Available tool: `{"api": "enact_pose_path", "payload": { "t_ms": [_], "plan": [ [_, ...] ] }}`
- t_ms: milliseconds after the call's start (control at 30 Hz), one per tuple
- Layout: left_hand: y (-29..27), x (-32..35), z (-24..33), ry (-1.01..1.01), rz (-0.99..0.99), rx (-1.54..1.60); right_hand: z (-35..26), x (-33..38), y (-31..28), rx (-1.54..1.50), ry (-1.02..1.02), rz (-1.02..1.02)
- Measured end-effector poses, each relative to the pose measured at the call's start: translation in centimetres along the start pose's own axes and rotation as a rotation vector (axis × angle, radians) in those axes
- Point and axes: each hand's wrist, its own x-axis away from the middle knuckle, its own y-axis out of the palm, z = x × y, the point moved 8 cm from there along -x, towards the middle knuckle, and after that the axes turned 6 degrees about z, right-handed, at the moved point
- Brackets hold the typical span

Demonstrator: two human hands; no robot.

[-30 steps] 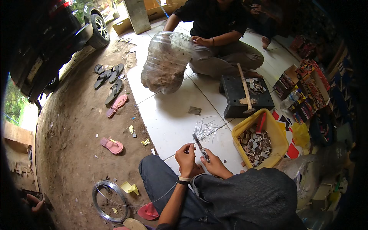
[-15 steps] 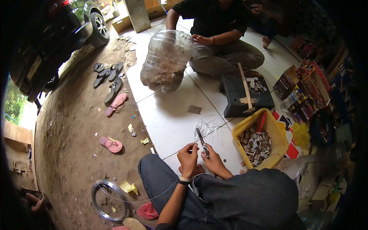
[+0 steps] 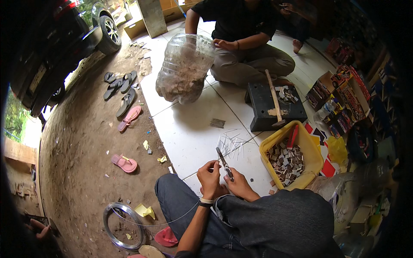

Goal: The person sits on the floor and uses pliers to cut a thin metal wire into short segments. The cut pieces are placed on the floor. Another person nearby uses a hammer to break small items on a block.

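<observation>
Rough brown earth (image 3: 81,172) beside glossy white tiles (image 3: 193,137). At left, a shiny round metal coil (image 3: 106,225) and a thin arc of wire (image 3: 167,223). Pinched on that wire, with an end too fine to make out: the left hand (image 3: 209,179). Just beside, dark slender pliers (image 3: 223,161), tipped slightly farther left than half a second ago, gripped in the right hand (image 3: 238,184). Beyond, scattered thin rods (image 3: 231,146); rightward, a smooth yellow tub (image 3: 311,149) of small square chips (image 3: 286,163).

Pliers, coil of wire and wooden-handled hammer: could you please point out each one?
Pliers (image 3: 224,161): head view, on the exposed middle.
Coil of wire (image 3: 106,225): head view, left side of the ring.
Wooden-handled hammer (image 3: 274,97): head view, middle of the handle.
</observation>
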Motion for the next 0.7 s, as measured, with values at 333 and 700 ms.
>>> {"api": "enact_pose_path", "payload": {
  "t_ms": [333,700],
  "plan": [
    [0.3,0.0,0.0,0.048,-0.007,0.038,0.2,0.1,-0.2,0.015,0.117,-0.011],
    [-0.2,-0.4,-0.4,0.02,0.048,-0.044,1.1,-1.2,-0.6,0.397,0.046,0.075]
  ]
}}
